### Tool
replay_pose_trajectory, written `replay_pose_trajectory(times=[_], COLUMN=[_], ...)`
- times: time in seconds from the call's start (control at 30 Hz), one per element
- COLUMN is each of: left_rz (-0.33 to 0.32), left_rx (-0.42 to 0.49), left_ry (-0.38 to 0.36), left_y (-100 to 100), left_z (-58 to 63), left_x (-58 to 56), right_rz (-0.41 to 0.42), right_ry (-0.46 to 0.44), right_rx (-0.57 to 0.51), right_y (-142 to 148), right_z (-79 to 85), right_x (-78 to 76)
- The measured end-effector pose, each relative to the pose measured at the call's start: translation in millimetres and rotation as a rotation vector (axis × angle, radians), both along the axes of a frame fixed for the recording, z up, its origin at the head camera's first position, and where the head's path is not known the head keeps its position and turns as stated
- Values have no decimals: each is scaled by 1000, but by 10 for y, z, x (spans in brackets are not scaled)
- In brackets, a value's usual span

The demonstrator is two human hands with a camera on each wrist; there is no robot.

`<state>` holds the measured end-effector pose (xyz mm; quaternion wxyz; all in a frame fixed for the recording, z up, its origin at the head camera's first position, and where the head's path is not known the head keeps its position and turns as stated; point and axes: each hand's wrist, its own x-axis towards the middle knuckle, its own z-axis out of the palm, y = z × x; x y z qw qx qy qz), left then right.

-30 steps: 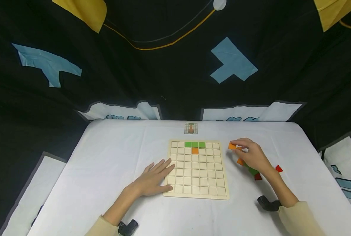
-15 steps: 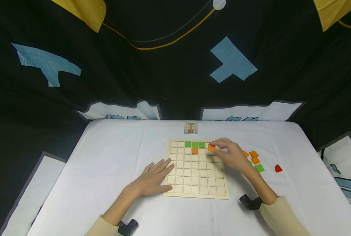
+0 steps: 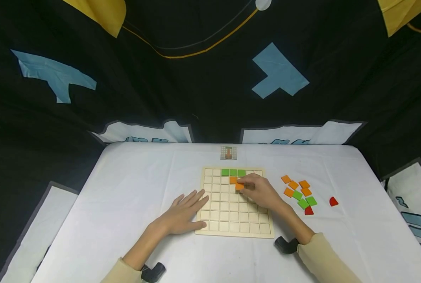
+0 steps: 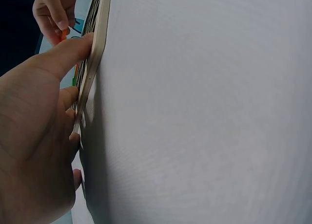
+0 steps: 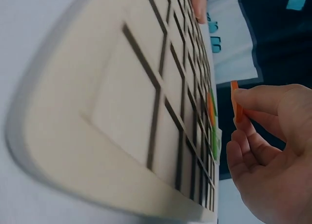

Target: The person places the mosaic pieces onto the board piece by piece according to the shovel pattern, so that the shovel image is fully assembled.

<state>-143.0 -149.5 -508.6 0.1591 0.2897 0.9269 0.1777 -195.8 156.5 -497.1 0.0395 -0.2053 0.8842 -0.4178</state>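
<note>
A pale wooden grid board (image 3: 224, 216) lies on the white table. Three green square tiles (image 3: 233, 172) fill cells in its top row, and one orange tile (image 3: 233, 180) sits below the middle one. Between thumb and fingers my right hand (image 3: 261, 192) pinches another orange square tile (image 3: 239, 187), held just over the board near the placed orange one; the right wrist view shows this held tile (image 5: 236, 101) edge-on, above the surface. With fingers spread, my left hand (image 3: 182, 216) rests on the board's left edge; its thumb (image 4: 78, 48) touches the rim in the left wrist view.
Loose orange tiles (image 3: 293, 185), green tiles (image 3: 303, 203) and a red quarter-round piece (image 3: 309, 211) lie right of the board, with another red piece (image 3: 333, 201) farther right. A small card (image 3: 228, 153) with a printed grid pattern lies behind the board.
My right hand has carried the orange tile left from beside the loose pieces to over the board's upper middle. The left hand has stayed in place.
</note>
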Motion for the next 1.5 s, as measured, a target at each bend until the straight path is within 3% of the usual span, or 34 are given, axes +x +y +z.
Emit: replay_pose_trajectory(times=[0.67, 1.5], left_rz=[-1, -6], left_rx=[0, 9], left_ry=[1, -1], left_y=[-17, -8], left_z=[10, 10], left_x=[7, 0], right_rz=[-2, -8], right_ry=[28, -23], right_rx=[64, 91], right_y=[-171, -224], right_z=[-143, -128], right_x=[-48, -55])
